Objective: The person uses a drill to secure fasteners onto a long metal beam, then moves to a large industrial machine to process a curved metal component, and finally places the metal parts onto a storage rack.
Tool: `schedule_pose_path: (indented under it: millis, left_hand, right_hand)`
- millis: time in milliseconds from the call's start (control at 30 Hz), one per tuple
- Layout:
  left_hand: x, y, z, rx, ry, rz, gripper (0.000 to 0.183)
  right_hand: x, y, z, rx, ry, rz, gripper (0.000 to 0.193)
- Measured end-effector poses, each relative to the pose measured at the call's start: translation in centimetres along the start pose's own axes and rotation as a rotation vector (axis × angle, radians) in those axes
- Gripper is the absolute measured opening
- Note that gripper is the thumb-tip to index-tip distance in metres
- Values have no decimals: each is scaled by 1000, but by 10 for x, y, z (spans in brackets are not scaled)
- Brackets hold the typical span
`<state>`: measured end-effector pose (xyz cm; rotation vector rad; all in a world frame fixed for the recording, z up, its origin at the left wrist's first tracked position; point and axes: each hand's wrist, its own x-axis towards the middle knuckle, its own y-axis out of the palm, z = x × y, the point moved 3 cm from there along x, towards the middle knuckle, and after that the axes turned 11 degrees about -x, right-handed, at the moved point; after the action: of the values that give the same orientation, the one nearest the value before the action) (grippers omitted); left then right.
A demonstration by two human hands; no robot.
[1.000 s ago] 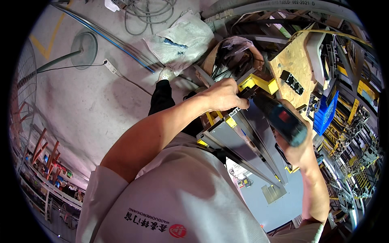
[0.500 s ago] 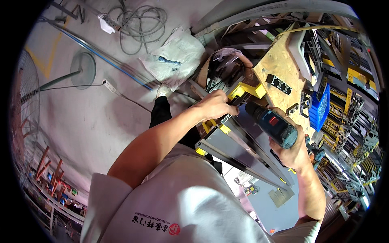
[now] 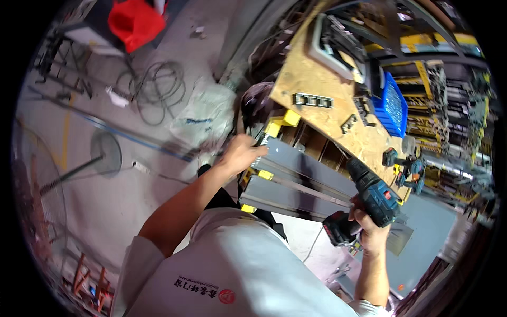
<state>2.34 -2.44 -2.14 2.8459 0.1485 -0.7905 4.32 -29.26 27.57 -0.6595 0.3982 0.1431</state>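
My right hand is wrapped round the handle of a teal and black cordless drill. Its chuck points up and left, away from the workpiece's end. My left hand has its fingers closed at the left end of a grey metal profile; whatever they pinch there is too small and blurred to name. More grey profile lengths run alongside, closer to my body. A yellow block sits just beyond the left hand, and a smaller yellow block lies on the near side.
Past the profiles, a plywood bench top carries dark metal pieces and a blue bin of small parts. Two more power tools stand at its right. On the floor to the left are coiled cable, a white sack and a fan stand.
The drill in my right hand has drawn back to the right, away from the profile's end and my left hand. The view has turned, bringing a red item in at the top left.
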Motion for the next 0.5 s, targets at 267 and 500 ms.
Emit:
schedule_pose_path:
  millis: [267, 500]
  left_hand:
    - [-23, 18, -31, 341, 226, -375, 35]
    - [-57, 16, -51, 77, 189, -686, 26]
  right_hand:
    - [40, -98, -100, 243, -277, -481, 38]
    - [184, -164, -184, 281, -537, -654, 36]
